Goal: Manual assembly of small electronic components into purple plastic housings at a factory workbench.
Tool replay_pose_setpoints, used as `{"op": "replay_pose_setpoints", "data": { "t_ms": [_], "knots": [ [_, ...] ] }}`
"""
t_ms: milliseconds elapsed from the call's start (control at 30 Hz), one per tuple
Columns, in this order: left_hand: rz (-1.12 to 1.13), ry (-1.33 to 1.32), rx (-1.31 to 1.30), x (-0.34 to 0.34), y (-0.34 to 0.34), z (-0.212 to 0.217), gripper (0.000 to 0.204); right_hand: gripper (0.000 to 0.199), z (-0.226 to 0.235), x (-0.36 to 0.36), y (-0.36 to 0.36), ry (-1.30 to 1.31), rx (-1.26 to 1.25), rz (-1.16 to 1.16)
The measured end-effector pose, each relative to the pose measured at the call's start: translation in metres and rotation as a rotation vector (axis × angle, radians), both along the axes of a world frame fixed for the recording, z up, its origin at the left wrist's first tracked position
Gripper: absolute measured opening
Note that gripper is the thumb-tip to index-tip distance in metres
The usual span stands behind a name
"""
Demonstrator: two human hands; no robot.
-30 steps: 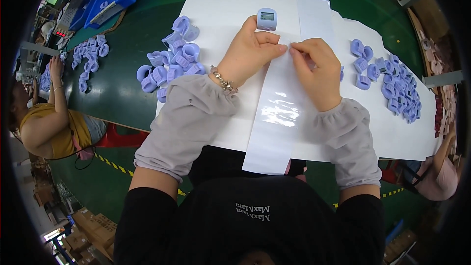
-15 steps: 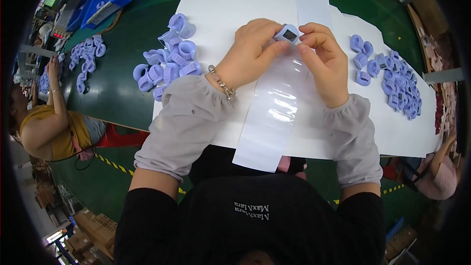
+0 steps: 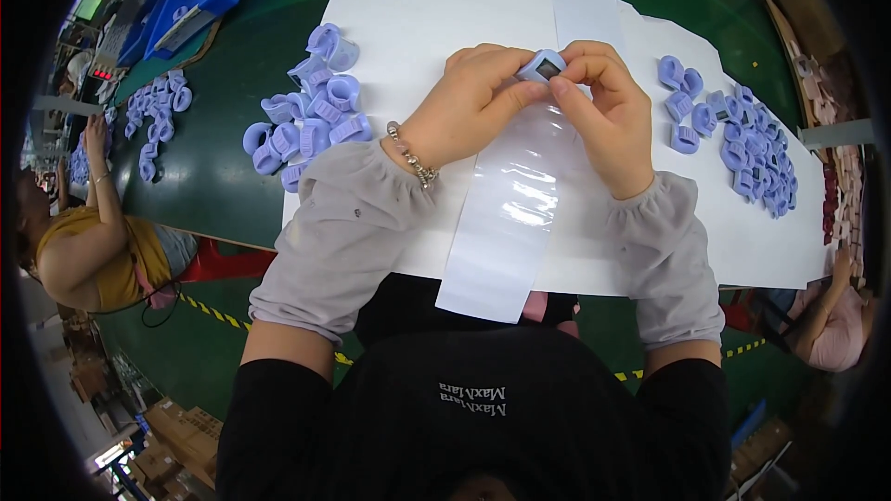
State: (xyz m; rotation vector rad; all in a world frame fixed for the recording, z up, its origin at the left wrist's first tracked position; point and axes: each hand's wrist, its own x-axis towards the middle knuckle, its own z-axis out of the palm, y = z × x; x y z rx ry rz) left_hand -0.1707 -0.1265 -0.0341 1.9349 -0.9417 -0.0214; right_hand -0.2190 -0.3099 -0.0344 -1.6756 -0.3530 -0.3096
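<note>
A lilac digital watch with a curved band and a dark square display [image 3: 545, 66] is held up over the far middle of the white sheet. My left hand [image 3: 475, 97] is closed round its left side, thumb below and fingers above. The fingertips of my right hand [image 3: 608, 116] are pinched at its right edge, by the display; any thin film between them cannot be made out. Below my hands lies a white backing strip with shiny clear film [image 3: 509, 223], its near end over the table edge. Lilac watches lie in a left pile [image 3: 316, 116] and a right pile [image 3: 756, 153].
The white sheet [image 3: 408, 0] covers part of a green table [image 3: 232, 130]. More lilac pieces [image 3: 160, 111] and blue bins [image 3: 200, 0] are at the far left. Another white strip [image 3: 585, 9] lies beyond my hands. Co-workers sit at left [image 3: 83, 250] and right [image 3: 831, 325].
My right fingertips have moved left, from just beside the watch onto its right edge. The left hand keeps its hold; the whole view has shifted slightly.
</note>
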Motion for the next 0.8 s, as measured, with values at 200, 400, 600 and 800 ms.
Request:
{"op": "replay_pose_setpoints", "data": {
  "t_ms": [200,400,600,800],
  "knots": [
    [0.031,-0.062,-0.145,0.001,-0.005,-0.008,0.022,0.007,0.000,-0.001,0.001,0.002,0.005,-0.009],
    [0.035,-0.059,-0.170,-0.001,-0.006,-0.009,0.022,0.008,0.000,-0.002,0.001,0.002,0.010,-0.018],
    [0.018,-0.058,-0.185,0.001,-0.006,-0.008,0.022,0.011,-0.001,0.000,0.000,-0.075,-0.062,-0.036],
    [-0.054,-0.117,-0.192,0.004,-0.004,-0.001,0.019,0.014,0.007,-0.001,0.007,0.135,0.039,-0.109]
  ]
}}
